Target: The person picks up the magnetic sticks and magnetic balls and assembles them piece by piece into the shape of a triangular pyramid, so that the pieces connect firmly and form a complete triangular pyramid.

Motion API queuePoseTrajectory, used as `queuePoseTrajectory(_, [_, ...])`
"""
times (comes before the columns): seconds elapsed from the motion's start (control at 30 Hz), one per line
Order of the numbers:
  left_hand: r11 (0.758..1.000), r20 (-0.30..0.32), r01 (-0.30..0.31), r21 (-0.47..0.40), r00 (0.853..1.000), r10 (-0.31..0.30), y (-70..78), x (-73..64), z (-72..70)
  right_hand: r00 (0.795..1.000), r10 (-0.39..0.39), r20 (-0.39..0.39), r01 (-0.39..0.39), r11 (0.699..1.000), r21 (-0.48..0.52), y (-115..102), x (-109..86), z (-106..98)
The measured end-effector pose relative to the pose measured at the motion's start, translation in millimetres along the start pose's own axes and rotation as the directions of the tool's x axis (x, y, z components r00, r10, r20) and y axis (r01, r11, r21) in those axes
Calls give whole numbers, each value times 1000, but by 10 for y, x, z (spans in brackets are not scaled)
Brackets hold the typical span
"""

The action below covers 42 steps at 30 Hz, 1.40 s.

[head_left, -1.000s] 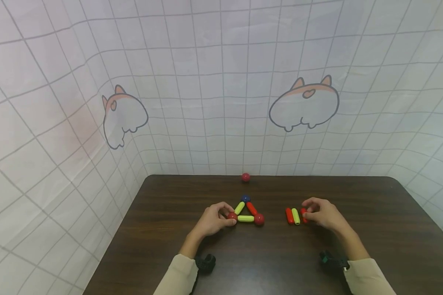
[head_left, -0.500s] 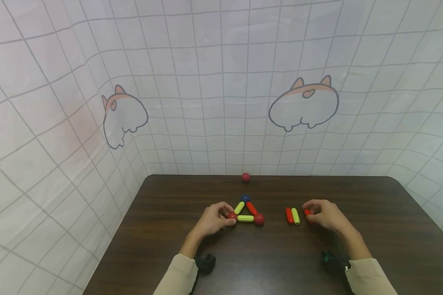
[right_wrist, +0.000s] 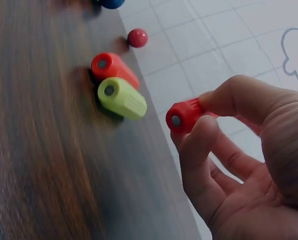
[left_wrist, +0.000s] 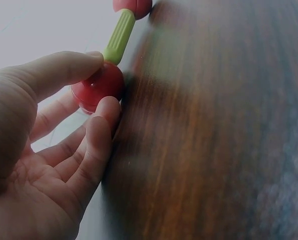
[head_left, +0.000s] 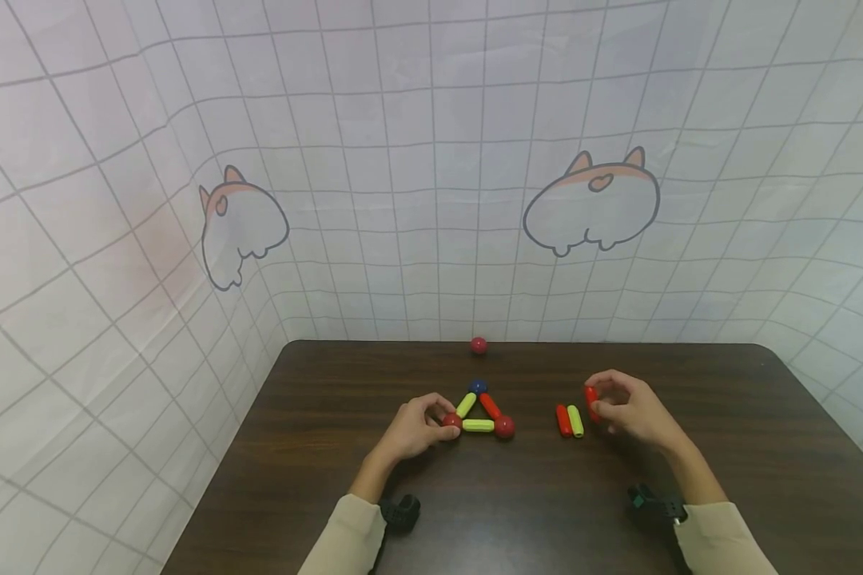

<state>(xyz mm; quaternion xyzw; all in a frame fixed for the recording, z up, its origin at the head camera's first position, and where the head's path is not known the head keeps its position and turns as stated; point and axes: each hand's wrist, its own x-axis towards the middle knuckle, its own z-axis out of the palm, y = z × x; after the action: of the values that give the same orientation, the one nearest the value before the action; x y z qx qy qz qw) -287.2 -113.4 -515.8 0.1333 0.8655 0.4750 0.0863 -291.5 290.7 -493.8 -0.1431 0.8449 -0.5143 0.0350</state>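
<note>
On the table lies a triangle of magnetic rods and balls. Its left corner is a red ball, which my left hand pinches between thumb and fingers. A yellow-green rod runs from that ball to a second red ball. Another yellow-green rod and a red rod meet at a blue ball. My right hand pinches a red magnetic rod above the table, its grey magnet end showing in the right wrist view.
Left of my right hand, a loose red rod and a loose yellow-green rod lie side by side. A single red ball sits at the far edge of the dark wooden table. A white gridded cloth hangs behind.
My right hand has drawn the red rod away from the two loose rods and lifted it off the table. The left hand and the triangle have stayed put.
</note>
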Motion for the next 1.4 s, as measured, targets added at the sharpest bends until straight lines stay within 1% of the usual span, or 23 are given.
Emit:
queuePoseTrajectory(0.1, [1000, -2, -1, 2, 1000, 1, 3, 0, 0, 1000, -18, -7, 18, 999, 36, -46, -6, 19])
queuePoseTrajectory(0.4, [1000, -1, -3, 4, 1000, 3, 3, -3, 5, 997, -72, -17, 73, 995, 75, -164, 26, 145])
queuePoseTrajectory(0.5, [1000, -3, 2, 2, 1000, -2, -1, -1, 6, 996, -91, -21, 92, 993, 80, -228, 41, 218])
queuePoseTrajectory(0.57, [1000, -3, 2, 2, 1000, -2, -11, 4, 5, 994, -108, -22, 109, 992, 64, -273, 47, 273])
queuePoseTrajectory(0.7, [1000, 0, -8, 2, 1000, 8, -30, 9, 5, 991, -130, -30, 132, 990, 50, -349, 61, 391])
queuePoseTrajectory(0.8, [1000, 0, -12, 0, 1000, 12, -34, 7, 3, 988, -148, -35, 150, 987, 58, -390, 83, 483])
queuePoseTrajectory(0.9, [1000, -1, -12, -3, 1000, 12, -33, 5, 1, 987, -160, -26, 162, 985, 61, -422, 104, 576])
queuePoseTrajectory(1.03, [1000, 1, -9, -3, 1000, 9, -26, 6, 2, 988, -156, -14, 156, 986, 66, -454, 132, 701])
queuePoseTrajectory(1.23, [1000, -1, -8, -7, 1000, 8, -16, 7, -5, 976, -216, 3, 215, 973, 82, -492, 167, 855])
queuePoseTrajectory(1.4, [1000, 0, -6, -7, 1000, 6, -19, 4, 0, 972, -233, 24, 230, 970, 80, -522, 210, 975])
